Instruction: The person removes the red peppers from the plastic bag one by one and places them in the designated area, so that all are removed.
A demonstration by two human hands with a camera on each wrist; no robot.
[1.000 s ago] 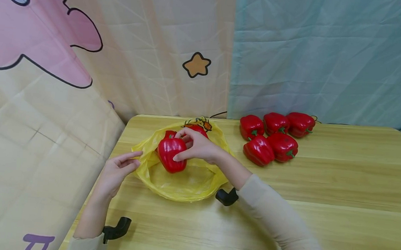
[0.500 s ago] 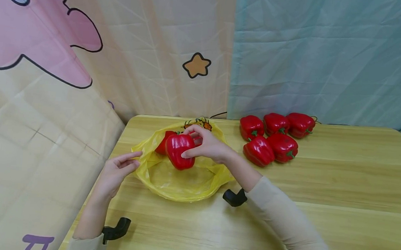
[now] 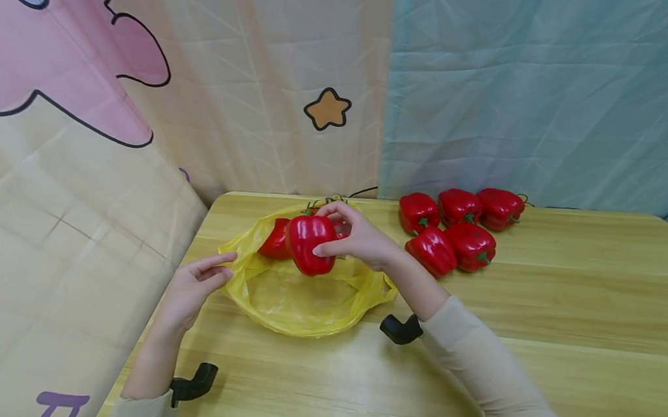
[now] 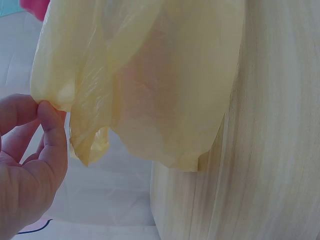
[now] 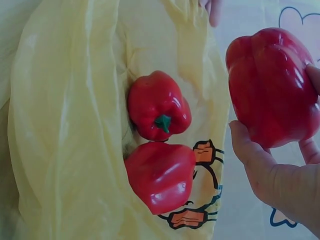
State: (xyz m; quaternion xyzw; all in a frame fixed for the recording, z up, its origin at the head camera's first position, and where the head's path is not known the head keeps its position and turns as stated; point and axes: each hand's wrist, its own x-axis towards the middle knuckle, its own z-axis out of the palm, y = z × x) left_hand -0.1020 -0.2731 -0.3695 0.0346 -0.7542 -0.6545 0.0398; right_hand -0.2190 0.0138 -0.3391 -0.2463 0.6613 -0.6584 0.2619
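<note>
My right hand point(image 3: 361, 238) grips a glossy red bell pepper point(image 3: 311, 244) over the mouth of a yellow plastic bag point(image 3: 301, 327). Thumb and fingers wrap its side in the right wrist view, with the pepper point(image 5: 272, 87) raised off the bag. Two more red peppers sit inside the bag: one with a green stem point(image 5: 159, 105) and another lying against it point(image 5: 162, 175). At the bag's left rim, my left hand point(image 3: 193, 289) pinches the thin plastic between thumb and forefinger, seen closely in the left wrist view, where the bag point(image 4: 170, 100) hangs from the fingers.
Several red bell peppers point(image 3: 432, 250) lie grouped on the wooden table point(image 3: 568, 305) to the right of the bag, near its back edge. A printed curtain point(image 3: 299, 49) rises behind the table, and a pale fabric wall point(image 3: 72, 247) borders the left side.
My right hand has moved right and slightly back with the pepper, uncovering more of the pepper inside the bag. The left hand stays in place at the rim.
</note>
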